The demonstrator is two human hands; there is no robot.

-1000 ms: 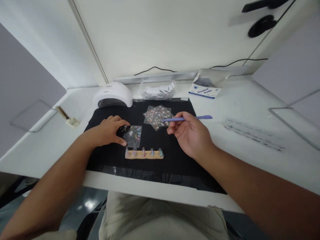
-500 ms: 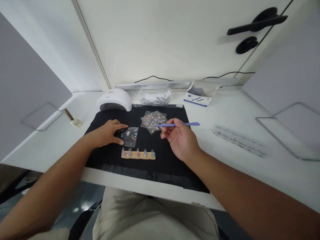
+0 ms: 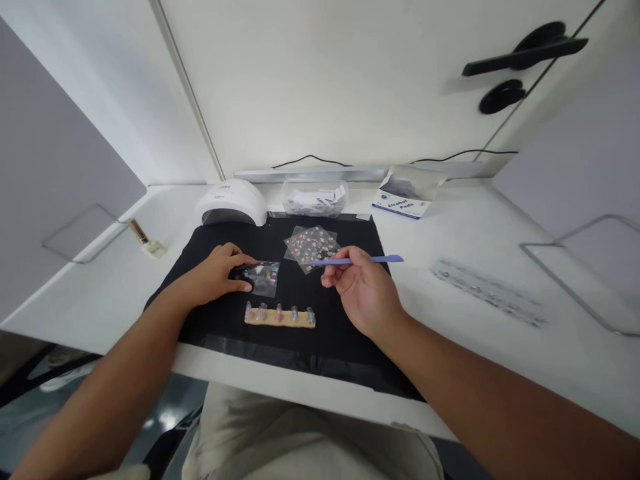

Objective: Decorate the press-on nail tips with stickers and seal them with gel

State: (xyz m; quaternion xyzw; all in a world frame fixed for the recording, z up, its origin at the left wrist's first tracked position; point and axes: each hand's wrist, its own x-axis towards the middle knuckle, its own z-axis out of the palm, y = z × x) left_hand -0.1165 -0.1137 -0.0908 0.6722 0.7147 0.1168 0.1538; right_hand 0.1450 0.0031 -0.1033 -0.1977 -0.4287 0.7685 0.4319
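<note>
My left hand point(image 3: 217, 273) rests on the black mat point(image 3: 225, 320), its fingertips pinching the left edge of a small clear sticker sheet point(image 3: 264, 277). My right hand point(image 3: 363, 288) holds a purple stick tool point(image 3: 357, 260) by its middle, the tip pointing left toward a pile of clear sticker sheets point(image 3: 311, 245). In front of both hands lies a tan strip point(image 3: 280, 315) carrying several decorated nail tips in a row.
A white nail lamp point(image 3: 231, 202) stands at the mat's back left. Behind the mat sit a clear bag of packets point(image 3: 314, 198) and an alcohol pads box point(image 3: 406, 198). A small brush bottle point(image 3: 145, 241) lies left; a clear strip point(image 3: 487, 292) lies right.
The camera view shifted slightly. My right hand with the purple tool drifted a little nearer and lower; my left hand kept its hold on the small sticker sheet.
</note>
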